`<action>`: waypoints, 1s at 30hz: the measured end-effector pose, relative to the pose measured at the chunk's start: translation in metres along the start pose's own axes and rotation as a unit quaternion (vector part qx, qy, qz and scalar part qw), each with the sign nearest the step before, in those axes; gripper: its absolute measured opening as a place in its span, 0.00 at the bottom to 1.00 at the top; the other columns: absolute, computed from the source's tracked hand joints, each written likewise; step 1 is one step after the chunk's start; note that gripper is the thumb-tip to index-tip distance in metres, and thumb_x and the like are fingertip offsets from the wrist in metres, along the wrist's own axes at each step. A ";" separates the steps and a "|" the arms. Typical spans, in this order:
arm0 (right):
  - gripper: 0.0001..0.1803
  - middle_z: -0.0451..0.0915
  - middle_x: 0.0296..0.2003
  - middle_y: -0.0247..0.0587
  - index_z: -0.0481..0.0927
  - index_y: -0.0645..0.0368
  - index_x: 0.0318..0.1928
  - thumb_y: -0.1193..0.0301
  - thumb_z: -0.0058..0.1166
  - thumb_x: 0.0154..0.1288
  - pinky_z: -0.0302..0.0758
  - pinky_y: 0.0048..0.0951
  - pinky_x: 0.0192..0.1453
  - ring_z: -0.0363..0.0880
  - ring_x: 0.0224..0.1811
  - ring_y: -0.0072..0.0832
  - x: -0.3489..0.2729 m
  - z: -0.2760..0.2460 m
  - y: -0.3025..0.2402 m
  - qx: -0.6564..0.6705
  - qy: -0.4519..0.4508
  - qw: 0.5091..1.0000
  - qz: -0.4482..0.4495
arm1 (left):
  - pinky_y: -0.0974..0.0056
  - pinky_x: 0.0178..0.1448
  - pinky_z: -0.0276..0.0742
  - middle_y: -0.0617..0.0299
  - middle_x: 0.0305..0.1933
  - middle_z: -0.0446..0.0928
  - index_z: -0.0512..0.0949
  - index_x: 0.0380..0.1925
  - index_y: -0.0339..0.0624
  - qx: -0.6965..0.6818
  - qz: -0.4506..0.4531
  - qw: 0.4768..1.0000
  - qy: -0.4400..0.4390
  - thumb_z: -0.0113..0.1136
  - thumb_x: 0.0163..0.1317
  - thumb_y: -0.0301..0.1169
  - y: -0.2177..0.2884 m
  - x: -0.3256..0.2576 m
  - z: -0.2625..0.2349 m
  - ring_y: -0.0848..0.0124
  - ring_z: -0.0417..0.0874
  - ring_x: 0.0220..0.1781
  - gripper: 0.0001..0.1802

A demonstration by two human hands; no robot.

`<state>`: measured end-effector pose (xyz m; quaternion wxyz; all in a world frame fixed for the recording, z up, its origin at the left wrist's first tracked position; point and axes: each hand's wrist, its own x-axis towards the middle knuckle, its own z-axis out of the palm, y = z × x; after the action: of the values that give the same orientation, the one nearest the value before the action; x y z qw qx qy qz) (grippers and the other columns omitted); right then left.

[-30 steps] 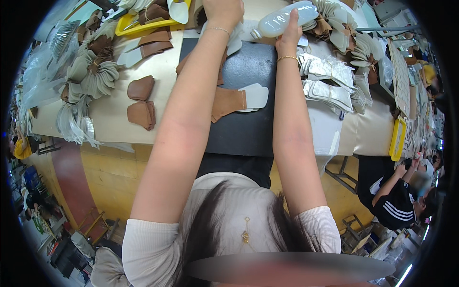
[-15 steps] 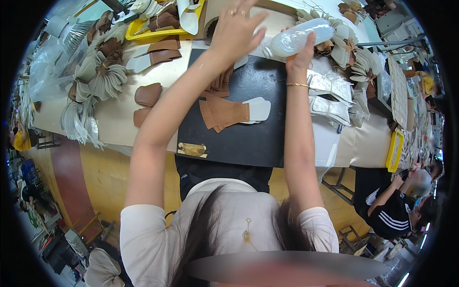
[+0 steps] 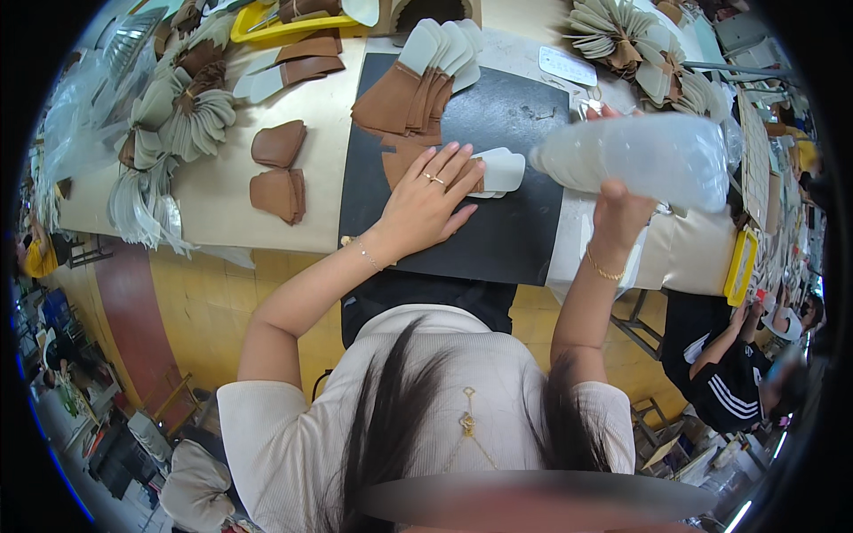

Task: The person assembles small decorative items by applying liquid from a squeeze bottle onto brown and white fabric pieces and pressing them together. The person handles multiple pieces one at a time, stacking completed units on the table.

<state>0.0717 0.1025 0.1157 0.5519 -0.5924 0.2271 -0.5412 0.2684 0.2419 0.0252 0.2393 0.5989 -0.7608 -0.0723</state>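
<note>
The left hand (image 3: 426,201) lies palm down, fingers outstretched and clasping nothing, over brown-and-white pieces (image 3: 503,172) on the black mat (image 3: 498,242); it is the nearer hand to them. Their long axis runs crosswise, white ends projecting right of its fingers. The right hand (image 3: 620,215), right of those ends, grips a blurred bottle (image 3: 641,158), long axis roughly crosswise, narrow end toward the left hand. Bottle height above the tabletop (image 3: 329,182) cannot be determined.

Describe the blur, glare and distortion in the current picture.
Head view: motion blur softens the bottle in the right hand; head view: pale sheen on the black mat; head view: fisheye distortion tips the co-worker sideways near the dark rim.
</note>
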 end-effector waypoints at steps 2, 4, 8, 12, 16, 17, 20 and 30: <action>0.53 0.76 0.56 0.64 0.59 0.69 0.66 0.54 0.76 0.49 0.74 0.58 0.64 0.78 0.58 0.57 -0.016 -0.011 -0.005 -0.026 0.039 0.999 0.001 | 0.50 0.76 0.57 0.51 0.71 0.65 0.67 0.68 0.46 0.002 -0.002 1.000 0.005 0.62 0.62 0.41 0.000 -0.001 0.001 0.54 0.65 0.72 0.34; 0.54 0.75 0.56 0.64 0.60 0.67 0.66 0.48 0.74 0.49 0.74 0.59 0.64 0.77 0.58 0.58 -0.028 -0.020 -0.008 -0.044 0.078 0.996 0.011 | 0.50 0.75 0.58 0.50 0.70 0.66 0.67 0.67 0.46 0.007 0.001 1.000 0.012 0.63 0.62 0.41 0.000 -0.001 0.002 0.54 0.65 0.72 0.34; 0.56 0.72 0.59 0.64 0.61 0.64 0.66 0.33 0.63 0.51 0.73 0.55 0.65 0.74 0.61 0.57 -0.041 -0.029 -0.008 0.001 0.170 0.982 0.078 | 0.49 0.74 0.59 0.48 0.69 0.66 0.67 0.66 0.44 0.019 0.005 1.000 0.023 0.64 0.61 0.42 0.002 -0.001 0.002 0.53 0.66 0.71 0.35; 0.55 0.70 0.60 0.62 0.62 0.62 0.65 0.28 0.55 0.53 0.74 0.51 0.64 0.75 0.60 0.53 -0.044 -0.028 0.001 0.101 0.227 0.959 0.133 | 0.48 0.76 0.56 0.48 0.71 0.65 0.65 0.68 0.43 0.003 -0.060 0.998 0.019 0.63 0.62 0.42 0.021 -0.010 0.007 0.53 0.64 0.73 0.36; 0.53 0.73 0.56 0.58 0.61 0.60 0.66 0.30 0.54 0.56 0.74 0.49 0.64 0.76 0.58 0.50 -0.045 -0.023 0.007 0.145 0.251 0.942 0.171 | 0.47 0.76 0.55 0.47 0.70 0.65 0.67 0.67 0.40 -0.014 -0.098 0.993 0.067 0.66 0.60 0.43 0.032 -0.010 0.012 0.52 0.62 0.74 0.37; 0.46 0.75 0.51 0.51 0.70 0.63 0.57 0.33 0.58 0.57 0.73 0.47 0.65 0.74 0.58 0.48 -0.045 -0.022 0.008 0.189 0.250 0.933 0.175 | 0.47 0.76 0.55 0.49 0.71 0.65 0.69 0.65 0.41 -0.030 -0.095 0.991 0.089 0.67 0.59 0.42 0.032 -0.010 0.011 0.53 0.62 0.75 0.35; 0.53 0.76 0.53 0.57 0.61 0.59 0.66 0.30 0.55 0.55 0.75 0.48 0.63 0.76 0.57 0.48 -0.045 -0.016 0.011 0.178 0.243 0.934 0.193 | 0.48 0.75 0.56 0.52 0.71 0.66 0.72 0.63 0.42 -0.101 -0.069 0.978 0.168 0.70 0.57 0.40 0.031 -0.013 0.000 0.54 0.63 0.75 0.34; 0.45 0.77 0.52 0.57 0.73 0.61 0.57 0.31 0.53 0.58 0.78 0.46 0.59 0.78 0.55 0.47 -0.044 -0.016 0.019 0.289 0.242 0.899 0.223 | 0.53 0.66 0.66 0.57 0.64 0.73 0.79 0.53 0.42 -0.098 -0.065 0.978 0.174 0.73 0.52 0.33 0.024 -0.007 -0.004 0.56 0.74 0.62 0.26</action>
<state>0.0496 0.1288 0.0780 0.7332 -0.1911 0.3134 -0.5725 0.2506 0.2553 0.0362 0.4207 0.6244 -0.6558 -0.0566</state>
